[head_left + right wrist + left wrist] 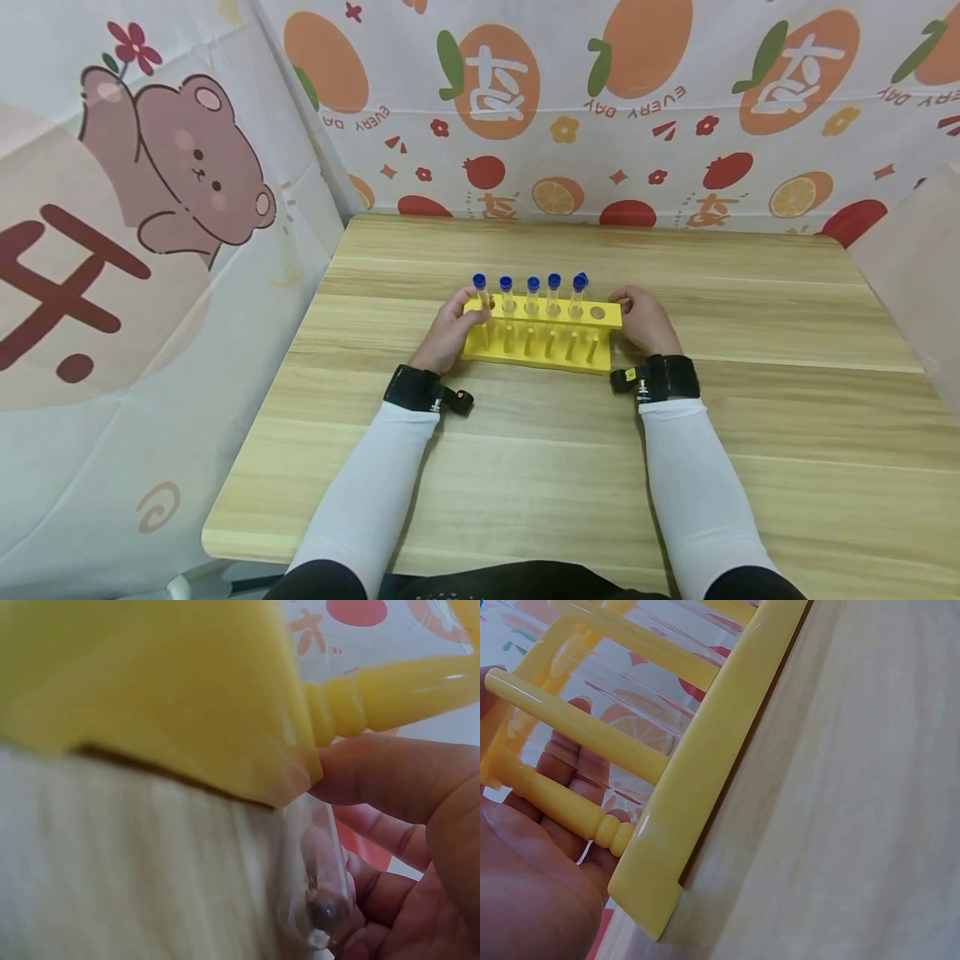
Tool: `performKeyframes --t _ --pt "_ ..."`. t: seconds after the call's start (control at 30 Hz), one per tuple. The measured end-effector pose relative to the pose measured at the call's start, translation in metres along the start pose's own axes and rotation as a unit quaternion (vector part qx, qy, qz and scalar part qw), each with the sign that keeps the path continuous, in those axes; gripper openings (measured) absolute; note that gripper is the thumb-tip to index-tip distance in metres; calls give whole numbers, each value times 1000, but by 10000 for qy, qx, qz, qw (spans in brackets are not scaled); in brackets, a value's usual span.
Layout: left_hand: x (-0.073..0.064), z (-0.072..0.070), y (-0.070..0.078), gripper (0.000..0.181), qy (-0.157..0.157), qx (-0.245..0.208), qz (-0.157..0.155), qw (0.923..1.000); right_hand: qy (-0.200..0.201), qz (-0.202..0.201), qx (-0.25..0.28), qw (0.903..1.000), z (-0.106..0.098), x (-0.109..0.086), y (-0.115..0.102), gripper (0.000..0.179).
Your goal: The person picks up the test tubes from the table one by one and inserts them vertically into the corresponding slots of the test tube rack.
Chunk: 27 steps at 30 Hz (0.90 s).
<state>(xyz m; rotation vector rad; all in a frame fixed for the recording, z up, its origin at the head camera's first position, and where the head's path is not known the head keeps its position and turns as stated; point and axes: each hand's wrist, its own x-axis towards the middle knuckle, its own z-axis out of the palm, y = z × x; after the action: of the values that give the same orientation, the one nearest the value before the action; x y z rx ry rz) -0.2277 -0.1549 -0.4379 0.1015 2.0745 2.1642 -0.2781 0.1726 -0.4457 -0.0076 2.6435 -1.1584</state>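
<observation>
A yellow test tube rack point(540, 354) stands on the table, with several clear, blue-capped test tubes point(532, 293) upright in its holes. Its rightmost hole holds no tube. My left hand point(453, 327) grips the rack's left end, thumb in front and fingers behind; the left wrist view shows this hand point(547, 862) around the end post. Behind the rack's right end, my right hand point(648, 321) holds a loose test tube point(319, 900) near its rounded bottom, partly hidden by the rack. That tube's blue cap point(583, 276) shows past the last upright tube.
The wooden table point(540, 467) extends around the rack on all sides. A printed fruit-pattern cloth point(570, 167) hangs along the table's far edge, and a bear-print cloth point(247, 333) hangs at the left. Camera straps point(671, 377) circle both wrists.
</observation>
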Motion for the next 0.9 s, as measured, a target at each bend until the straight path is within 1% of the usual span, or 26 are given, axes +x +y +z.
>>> performKeyframes --t 0.1,0.3,0.47,0.7,0.9 --pt "0 0 0 23 5 -13 -4 10000 -3 -5 -77 10000 1 1 0 31" --pt "0 0 -1 23 25 7 -69 10000 -70 110 -101 9999 0 2 -3 31" --pt "-1 0 0 23 19 26 -80 10000 -137 110 -191 9997 -2 2 -2 35" --pt "-1 0 0 22 52 -2 -100 9999 -306 287 3 9991 -6 2 -3 33" --pt "-3 0 0 21 -3 15 2 10000 -375 255 103 9989 -11 2 -3 40"
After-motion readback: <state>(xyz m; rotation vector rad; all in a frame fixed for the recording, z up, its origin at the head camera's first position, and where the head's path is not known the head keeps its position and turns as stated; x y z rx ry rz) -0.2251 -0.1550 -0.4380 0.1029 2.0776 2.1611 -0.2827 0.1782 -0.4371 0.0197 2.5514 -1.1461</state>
